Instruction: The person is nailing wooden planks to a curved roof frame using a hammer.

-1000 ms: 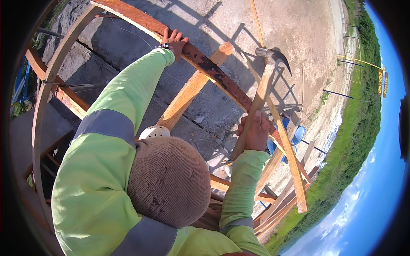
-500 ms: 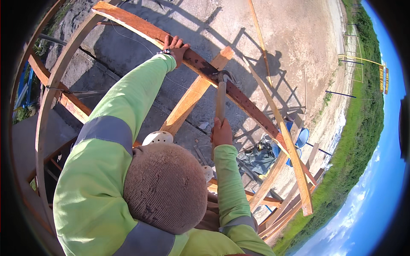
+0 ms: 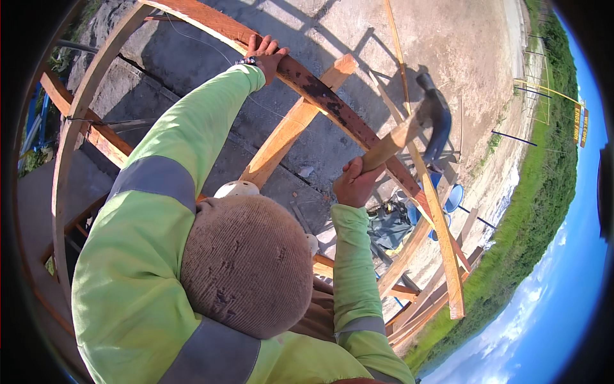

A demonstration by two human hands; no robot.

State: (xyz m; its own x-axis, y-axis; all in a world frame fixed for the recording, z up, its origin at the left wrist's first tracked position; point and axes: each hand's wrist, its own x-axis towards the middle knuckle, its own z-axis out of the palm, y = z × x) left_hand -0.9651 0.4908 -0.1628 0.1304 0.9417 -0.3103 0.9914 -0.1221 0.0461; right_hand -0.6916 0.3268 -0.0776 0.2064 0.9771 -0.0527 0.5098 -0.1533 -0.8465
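Observation:
My right hand is closed round the wooden handle of a claw hammer. Its dark metal head is raised, up and to the right, apart from the wood below. My left hand grips a long reddish wooden beam, its fingers laid over the top face. That beam slants from upper left to lower right. A lighter plank crosses beneath it, just right of my left hand. A fine wire runs near my left wrist. Whether a nail stands in the beam, I cannot make out.
Below my arms are brown ribbed cloth and white perforated shoes. A curved timber rises at the left. At the right, a loose-looking batten crosses the beam, with blue buckets and dark sheeting on the ground beyond.
The hammer, whose head was down at the beam near the crossing plank, has swung up and to the right with my right hand. My left hand stays on the beam.

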